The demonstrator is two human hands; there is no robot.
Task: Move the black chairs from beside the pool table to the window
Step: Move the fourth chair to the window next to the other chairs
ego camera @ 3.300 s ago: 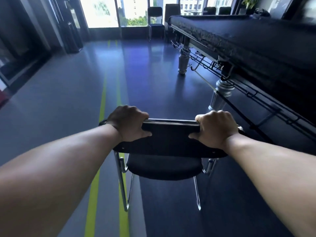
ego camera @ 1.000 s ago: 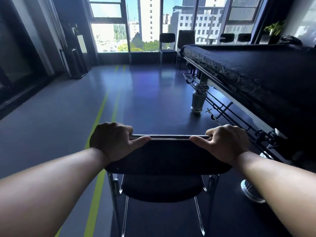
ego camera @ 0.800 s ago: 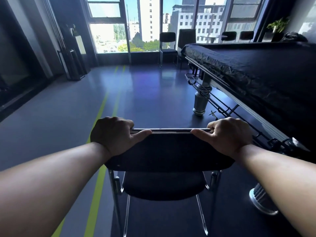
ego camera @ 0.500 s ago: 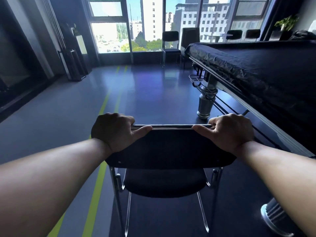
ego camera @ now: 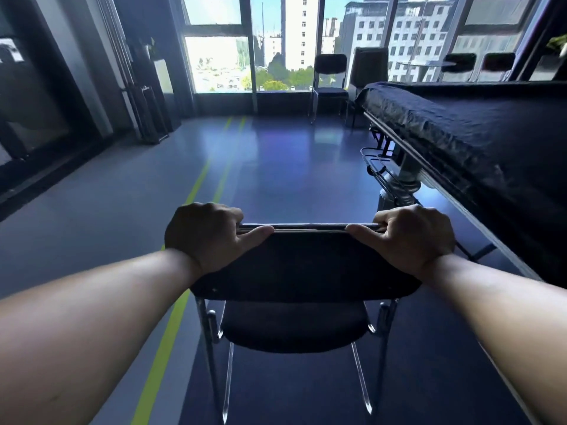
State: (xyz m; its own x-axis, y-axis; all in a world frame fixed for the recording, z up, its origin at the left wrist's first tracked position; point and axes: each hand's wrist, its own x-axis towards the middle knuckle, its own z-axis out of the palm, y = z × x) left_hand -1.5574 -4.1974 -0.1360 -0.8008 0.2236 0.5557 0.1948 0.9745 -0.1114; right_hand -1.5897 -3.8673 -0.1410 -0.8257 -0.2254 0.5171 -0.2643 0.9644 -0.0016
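Carry step: left hand [ego camera: 206, 234], right hand [ego camera: 411, 237] curled around black chair [ego camera: 303, 265] backrest, left of pool table [ego camera: 478, 130]. Next: onward to window [ego camera: 285, 44], beyond table.

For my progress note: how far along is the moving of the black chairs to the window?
Looks done: a far chair stands at the window, perhaps moved already. In hand: the left hand and right hand grip the backrest top of the held chair, beside the pool table. Left: bringing it over the floor to the window; any chairs behind the camera cannot be seen.
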